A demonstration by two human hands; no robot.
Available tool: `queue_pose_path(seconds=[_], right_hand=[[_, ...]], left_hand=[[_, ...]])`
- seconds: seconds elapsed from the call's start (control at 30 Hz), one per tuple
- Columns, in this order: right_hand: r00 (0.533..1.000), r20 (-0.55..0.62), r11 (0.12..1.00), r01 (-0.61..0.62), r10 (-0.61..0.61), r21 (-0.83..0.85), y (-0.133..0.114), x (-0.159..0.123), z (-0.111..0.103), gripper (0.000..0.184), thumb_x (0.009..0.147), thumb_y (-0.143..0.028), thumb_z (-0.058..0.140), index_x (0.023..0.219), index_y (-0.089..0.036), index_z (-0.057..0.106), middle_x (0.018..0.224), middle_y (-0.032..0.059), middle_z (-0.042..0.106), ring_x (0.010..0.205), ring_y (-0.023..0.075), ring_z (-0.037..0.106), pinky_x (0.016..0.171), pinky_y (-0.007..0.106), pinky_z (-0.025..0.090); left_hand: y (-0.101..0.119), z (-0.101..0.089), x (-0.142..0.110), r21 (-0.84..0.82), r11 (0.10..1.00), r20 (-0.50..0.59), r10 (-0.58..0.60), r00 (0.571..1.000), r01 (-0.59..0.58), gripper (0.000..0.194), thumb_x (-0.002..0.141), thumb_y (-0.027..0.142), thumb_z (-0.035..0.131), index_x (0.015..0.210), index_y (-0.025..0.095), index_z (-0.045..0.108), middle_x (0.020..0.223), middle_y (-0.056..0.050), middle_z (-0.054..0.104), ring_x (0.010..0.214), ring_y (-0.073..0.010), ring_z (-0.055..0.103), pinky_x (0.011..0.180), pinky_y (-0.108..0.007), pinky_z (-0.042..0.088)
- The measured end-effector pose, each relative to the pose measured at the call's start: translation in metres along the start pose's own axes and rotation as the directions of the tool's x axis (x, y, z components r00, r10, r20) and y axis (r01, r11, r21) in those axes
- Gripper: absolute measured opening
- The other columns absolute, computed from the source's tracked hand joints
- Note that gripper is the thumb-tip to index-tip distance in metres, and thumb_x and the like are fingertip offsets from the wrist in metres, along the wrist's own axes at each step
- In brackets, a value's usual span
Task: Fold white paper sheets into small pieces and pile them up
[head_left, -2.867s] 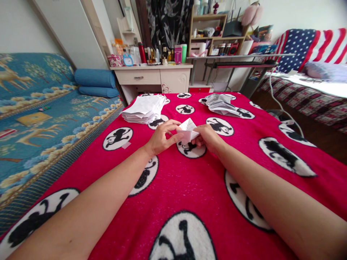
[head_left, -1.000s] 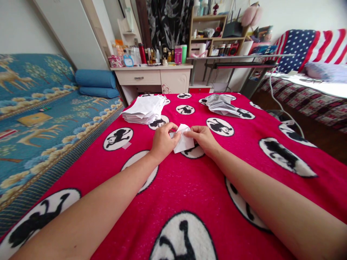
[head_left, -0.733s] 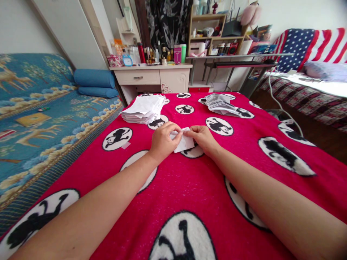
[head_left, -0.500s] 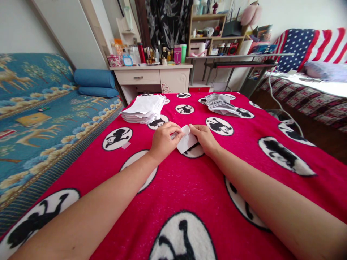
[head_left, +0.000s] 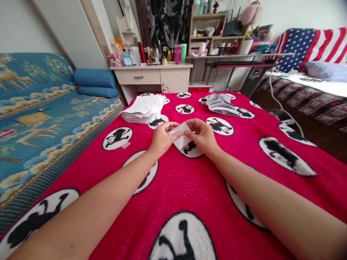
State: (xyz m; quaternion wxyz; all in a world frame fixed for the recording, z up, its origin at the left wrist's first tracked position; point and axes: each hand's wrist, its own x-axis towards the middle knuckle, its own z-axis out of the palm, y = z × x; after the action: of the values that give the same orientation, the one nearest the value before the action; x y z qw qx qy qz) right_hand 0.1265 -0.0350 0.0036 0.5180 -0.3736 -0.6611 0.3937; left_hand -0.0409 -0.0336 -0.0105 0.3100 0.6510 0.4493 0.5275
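A small folded piece of white paper (head_left: 179, 143) is held between my two hands, just above the red cloth (head_left: 173, 180) with its black-and-white oval prints. My left hand (head_left: 164, 137) pinches its left side, thumb in front and fingers behind. On the right, my right hand (head_left: 203, 133) grips the upper right part, with the thumb on its face. The two thumb tips nearly meet at the paper's middle. Beyond my left hand lies a thick stack of white paper sheets (head_left: 143, 108). Farther right rests a pile of folded papers (head_left: 221, 104).
A small pale scrap (head_left: 125, 144) lies on the cloth to the left. A blue patterned sofa (head_left: 54, 119) runs along the left side. At the back stand a white dresser (head_left: 149, 77) with bottles and a grey desk (head_left: 233, 57); a bed (head_left: 311, 86) is at right.
My right hand has shifted slightly left and curled its fingers over the paper's top edge. My left thumb has moved across the paper, which now looks folded smaller. The stacks have not moved.
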Motion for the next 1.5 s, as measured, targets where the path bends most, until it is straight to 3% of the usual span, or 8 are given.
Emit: queue_pose_path(seconds=[0.17,0.27,0.43,0.57,0.8,1.03,1.17,1.5], right_hand=[[0.999,-0.020,0.999,0.042,-0.042,-0.012,-0.007,-0.003,-0.001,0.027,0.080,-0.041,0.065,0.095,-0.018,0.064,0.085,0.0036,0.067,0.074,0.0137,0.059,0.067,0.025,0.047],[0.996,-0.081,0.996,0.040,-0.034,0.075,-0.007,-0.002,-0.002,0.036,0.088,-0.051,0.051,0.105,-0.021,0.062,0.088,0.0035,0.066,0.073,0.0132,0.058,0.062,0.025,0.047],[0.999,0.049,0.986,-0.002,-0.006,0.164,-0.002,0.002,0.001,0.040,0.075,-0.049,0.070,0.102,-0.020,0.062,0.096,0.0049,0.067,0.081,0.0156,0.061,0.069,0.028,0.050],[0.988,0.147,0.972,-0.089,0.058,0.216,-0.004,-0.001,0.006,0.037,0.066,-0.041,0.079,0.091,-0.018,0.064,0.090,0.0041,0.069,0.079,0.0160,0.062,0.073,0.030,0.050],[0.982,0.001,0.944,-0.182,0.189,0.275,-0.008,0.000,0.002,0.030,0.064,-0.039,0.078,0.075,-0.016,0.063,0.066,-0.0005,0.063,0.054,0.0094,0.052,0.052,0.023,0.039],[0.950,0.020,0.908,-0.303,0.310,0.289,-0.005,0.003,-0.007,0.027,0.061,-0.034,0.076,0.063,-0.018,0.055,0.053,-0.0032,0.056,0.045,0.0087,0.047,0.044,0.022,0.030],[0.921,0.210,0.911,-0.368,0.329,0.185,-0.006,0.001,-0.008,0.028,0.063,-0.038,0.077,0.067,-0.017,0.058,0.056,-0.0011,0.061,0.047,0.0097,0.051,0.046,0.023,0.035],[0.916,0.168,0.873,-0.399,0.365,0.279,-0.001,0.003,-0.010,0.025,0.063,-0.032,0.073,0.081,-0.016,0.067,0.065,0.0016,0.066,0.054,0.0120,0.055,0.051,0.023,0.041]], left_hand=[[0.004,0.001,0.000,-0.245,0.965,-0.015,-0.100,0.995,0.094,0.031,0.069,0.031,0.076,0.093,0.015,0.066,0.085,-0.005,0.072,0.076,-0.0149,0.066,0.069,-0.025,0.051],[0.008,0.001,0.000,-0.503,0.830,0.027,-0.263,0.964,0.241,0.036,0.066,0.031,0.078,0.095,0.017,0.062,0.077,-0.001,0.069,0.066,-0.0122,0.063,0.061,-0.023,0.050],[0.009,0.001,0.000,-0.653,0.662,0.202,-0.317,0.927,0.369,0.046,0.060,0.026,0.083,0.098,0.019,0.058,0.073,0.003,0.066,0.059,-0.0100,0.061,0.056,-0.021,0.050],[0.009,0.007,-0.001,-0.590,0.727,0.235,-0.261,0.936,0.351,0.034,0.065,0.031,0.079,0.091,0.016,0.062,0.073,0.000,0.066,0.056,-0.0102,0.058,0.055,-0.023,0.048],[0.014,0.012,-0.006,-0.355,0.922,0.067,-0.143,0.987,0.158,0.023,0.060,0.016,0.075,0.082,0.013,0.068,0.077,-0.001,0.070,0.071,-0.0148,0.061,0.067,-0.025,0.048],[0.016,-0.001,0.000,-0.539,0.777,0.104,-0.322,0.941,0.325,0.025,0.079,0.034,0.063,0.097,0.017,0.064,0.083,-0.002,0.067,0.068,-0.0120,0.062,0.059,-0.022,0.048],[0.014,-0.007,0.002,-0.473,0.823,0.152,-0.276,0.949,0.315,0.038,0.066,0.034,0.080,0.095,0.015,0.064,0.082,-0.002,0.067,0.069,-0.0109,0.062,0.060,-0.021,0.048],[0.003,-0.010,0.003,-0.465,0.837,0.192,-0.222,0.956,0.288,0.033,0.063,0.026,0.080,0.092,0.016,0.067,0.080,0.000,0.066,0.068,-0.0105,0.061,0.060,-0.022,0.051]])
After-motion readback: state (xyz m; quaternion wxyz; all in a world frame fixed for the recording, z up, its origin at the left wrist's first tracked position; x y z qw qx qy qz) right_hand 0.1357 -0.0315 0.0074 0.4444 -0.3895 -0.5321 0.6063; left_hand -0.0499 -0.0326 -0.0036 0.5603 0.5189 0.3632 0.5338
